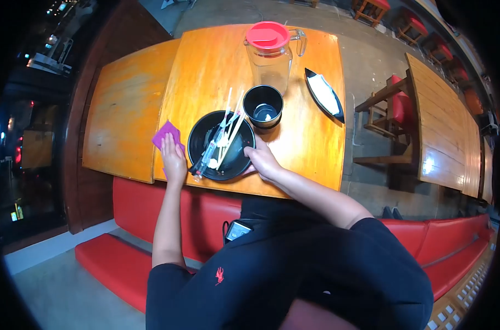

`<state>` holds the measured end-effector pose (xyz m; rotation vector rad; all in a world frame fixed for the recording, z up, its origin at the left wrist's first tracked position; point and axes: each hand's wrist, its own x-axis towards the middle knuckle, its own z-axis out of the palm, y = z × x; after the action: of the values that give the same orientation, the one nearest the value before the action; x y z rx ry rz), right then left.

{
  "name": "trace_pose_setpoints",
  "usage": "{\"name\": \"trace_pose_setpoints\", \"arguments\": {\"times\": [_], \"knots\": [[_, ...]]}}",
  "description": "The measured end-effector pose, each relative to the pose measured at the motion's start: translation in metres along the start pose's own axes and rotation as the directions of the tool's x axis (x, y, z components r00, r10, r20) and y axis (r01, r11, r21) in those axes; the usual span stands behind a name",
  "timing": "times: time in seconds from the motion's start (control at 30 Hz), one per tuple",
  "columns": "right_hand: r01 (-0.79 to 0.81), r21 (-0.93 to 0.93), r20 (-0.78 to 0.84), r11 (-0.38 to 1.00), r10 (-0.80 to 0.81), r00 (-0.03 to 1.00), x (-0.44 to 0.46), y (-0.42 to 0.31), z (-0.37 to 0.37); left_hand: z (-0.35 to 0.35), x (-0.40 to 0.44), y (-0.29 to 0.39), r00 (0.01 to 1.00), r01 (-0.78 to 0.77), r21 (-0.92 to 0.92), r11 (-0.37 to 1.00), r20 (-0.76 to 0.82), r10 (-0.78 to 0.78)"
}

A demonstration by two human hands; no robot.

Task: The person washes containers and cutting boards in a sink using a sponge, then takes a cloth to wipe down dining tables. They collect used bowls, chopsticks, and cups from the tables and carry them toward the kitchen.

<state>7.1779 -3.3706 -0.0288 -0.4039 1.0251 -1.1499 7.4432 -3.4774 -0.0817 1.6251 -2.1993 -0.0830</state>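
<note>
My left hand (pixel 173 158) lies flat with fingers stretched out on a purple cloth (pixel 166 132), near the table's front edge. With its thumb over the rim, my right hand (pixel 264 160) grips a round black bowl (pixel 241 147) from the right. Inside the bowl lie light wooden chopsticks (pixel 233 135), clear plastic wrappers (pixel 210 152) and crumpled white bits. Just behind my right hand stands a black cup (pixel 254 114) with something small and white inside; its base overlaps the bowl's far side in view.
Behind the cup stands a clear jug (pixel 272 67) with a red lid. A black boat-shaped dish (pixel 309 82) holding white paper (pixel 324 94) sits at the wooden table's (pixel 206 60) right edge. Red benches (pixel 131 206) run along the front; another table (pixel 442 121) stands right.
</note>
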Motion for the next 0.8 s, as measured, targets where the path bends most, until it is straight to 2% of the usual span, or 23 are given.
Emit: {"name": "trace_pose_setpoints", "arguments": {"times": [0.1,0.2,0.3,0.37,0.47,0.5,0.67,0.77,0.8], "knots": [[-0.033,-0.044,-0.027,0.999,0.031,0.999,-0.012,0.002,-0.008,-0.007,-0.011,0.016,0.996,-0.052,-0.06,0.997,0.074,0.056],[0.008,-0.103,-0.039,0.995,-0.012,0.999,-0.024,0.013,-0.02,-0.008,-0.001,0.025,0.963,-0.182,-0.103,0.978,0.181,0.199],[-0.06,-0.107,-0.054,0.992,0.055,0.997,-0.047,0.013,-0.019,-0.001,0.036,0.053,0.872,-0.349,-0.24,0.906,0.27,0.408],[-0.074,-0.112,-0.065,0.991,0.067,0.996,-0.056,0.009,-0.013,0.019,0.078,0.071,0.783,-0.479,-0.329,0.814,0.26,0.566],[0.0,-0.14,-0.082,0.99,-0.012,0.997,-0.061,0.01,-0.004,0.061,0.15,0.103,0.703,-0.595,-0.366,0.716,0.196,0.684],[0.135,-0.202,-0.097,0.97,-0.157,0.983,-0.056,0.022,-0.004,0.075,0.172,0.115,0.696,-0.608,-0.372,0.702,0.177,0.696],[0.059,-0.141,-0.12,0.988,-0.076,0.99,-0.051,0.02,0.001,0.112,0.238,0.166,0.681,-0.646,-0.296,0.704,0.194,0.706],[0.036,-0.094,-0.102,0.995,-0.046,0.994,-0.049,0.012,0.008,0.112,0.232,0.159,0.677,-0.687,-0.239,0.686,0.133,0.724],[0.044,-0.074,-0.088,0.996,-0.05,0.995,-0.046,0.009,0.009,0.106,0.228,0.15,0.686,-0.669,-0.273,0.691,0.131,0.716]]}}
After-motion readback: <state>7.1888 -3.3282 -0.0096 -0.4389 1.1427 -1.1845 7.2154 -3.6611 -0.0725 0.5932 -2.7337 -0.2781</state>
